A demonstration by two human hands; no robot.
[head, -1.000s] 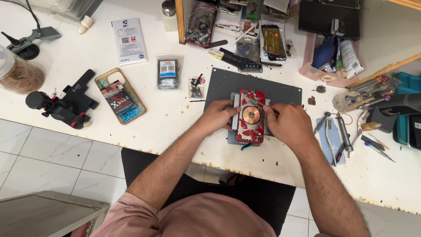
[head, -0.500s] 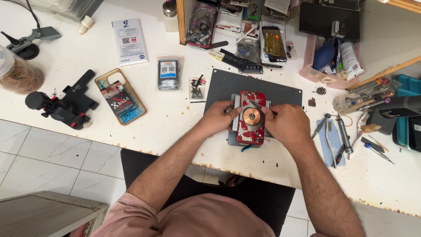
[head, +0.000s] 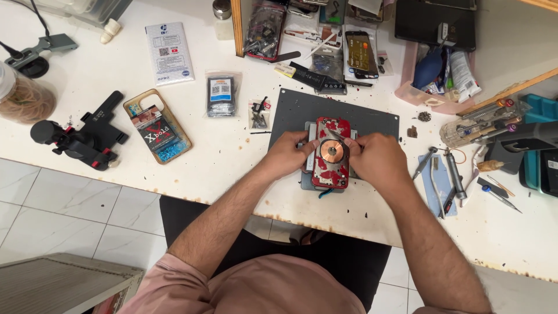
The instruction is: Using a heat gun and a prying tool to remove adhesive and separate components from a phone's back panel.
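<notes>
A phone (head: 329, 170) with its back off, red inside with a round copper coil, lies in a metal holder on a dark grey mat (head: 293, 113) on the white bench. My left hand (head: 288, 156) grips the phone's left edge. My right hand (head: 375, 158) grips its right edge and pinches a thin metal tool (head: 337, 135) whose tip lies across the phone just above the coil.
To the left lie a phone case in its pack (head: 157, 126), a black clamp stand (head: 78, 139), small parts bags (head: 221, 93) and a jar (head: 23, 96). Screwdrivers and tweezers (head: 444, 177) lie right of my right hand. Trays of parts and phones (head: 360, 52) crowd the back.
Both hands stay on the phone. My right hand has shifted slightly along the phone's right edge with the thin tool; the phone has not moved.
</notes>
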